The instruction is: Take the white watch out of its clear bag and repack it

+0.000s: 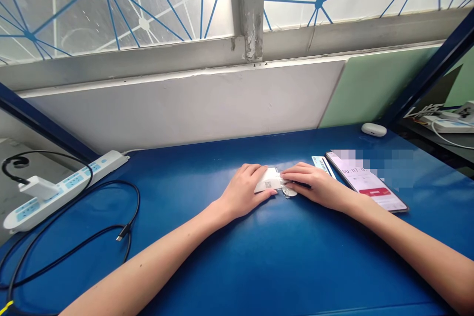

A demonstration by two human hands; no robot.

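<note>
A small white packet [268, 177] with a printed square code lies in the middle of the blue table. My left hand [240, 190] grips its left end, thumb along the near edge and fingers over the far edge. At the other end, my right hand [316, 185] has its fingers closed over crinkled clear wrapping. Partly under those fingers is a round white piece [290, 191], with a small shiny loop by its near edge. How it joins the packet is hidden.
Right of my right hand lie a printed card [322, 165] and a phone [366, 180] showing a timer. An earbud case [374, 130] sits at the far right. A power strip [74, 182] and a looped black cable [128, 227] occupy the left side of the blue table [237, 266].
</note>
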